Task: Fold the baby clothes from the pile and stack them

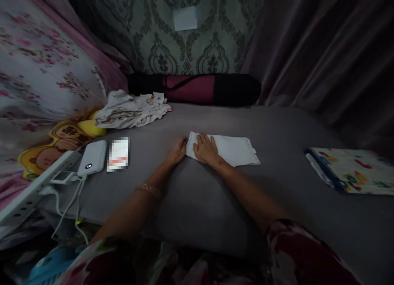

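- Grey-covered surface: bears two folded cloths and one loose heap.
- Black-and-maroon long bag: along the back, well apart from the hands.
- Pale cloth heap: back left, crumpled, unfolded.
- Patterned cloth: right, folded flat.
- White cloth: centre, folded rectangular, right end uneven; nothing obstructs it.
- Right hand: spread flat on it.
- Left hand: at its left end; cannot tell whether gripping.
- Power bank: left, cabled.
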Motion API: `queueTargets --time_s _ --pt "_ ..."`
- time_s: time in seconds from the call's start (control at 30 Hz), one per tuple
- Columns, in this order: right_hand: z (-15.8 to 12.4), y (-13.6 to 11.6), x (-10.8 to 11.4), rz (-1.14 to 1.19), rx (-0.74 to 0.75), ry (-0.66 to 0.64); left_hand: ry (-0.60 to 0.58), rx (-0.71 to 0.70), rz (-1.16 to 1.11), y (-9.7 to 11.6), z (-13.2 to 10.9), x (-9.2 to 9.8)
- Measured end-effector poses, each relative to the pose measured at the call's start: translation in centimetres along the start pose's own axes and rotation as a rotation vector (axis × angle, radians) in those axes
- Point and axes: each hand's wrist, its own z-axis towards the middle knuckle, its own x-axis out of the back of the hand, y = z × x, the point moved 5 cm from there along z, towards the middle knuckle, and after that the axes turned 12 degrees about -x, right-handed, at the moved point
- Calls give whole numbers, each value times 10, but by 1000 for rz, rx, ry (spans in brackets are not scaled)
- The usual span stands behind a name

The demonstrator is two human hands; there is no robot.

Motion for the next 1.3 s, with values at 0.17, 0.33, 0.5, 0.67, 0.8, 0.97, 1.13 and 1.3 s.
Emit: queueTargets --time_s 0.17,0.33,0.5,0.67,0.8,0.97,1.13,1.3 --pt "4 -2 1 -8 -9 -30 20 -2 -19 -1 0 -1" --pt "6 -22 4 36 14 30 57 26 -40 3 1 3" --pt "8 -33 -11 67 24 30 98 78 -81 8 2 8" --pt "8 -34 -14 124 19 38 91 65 -67 4 1 7" --pt "10 -21 8 237 43 48 41 23 -13 2 4 6" --pt "4 72 53 270 -139 110 -16 -14 80 2 10 6" --pt "-20 201 81 171 -569 4 -55 49 186 -3 23 3" --pt "-42 235 84 111 -746 -135 -169 371 255 0 38 4"
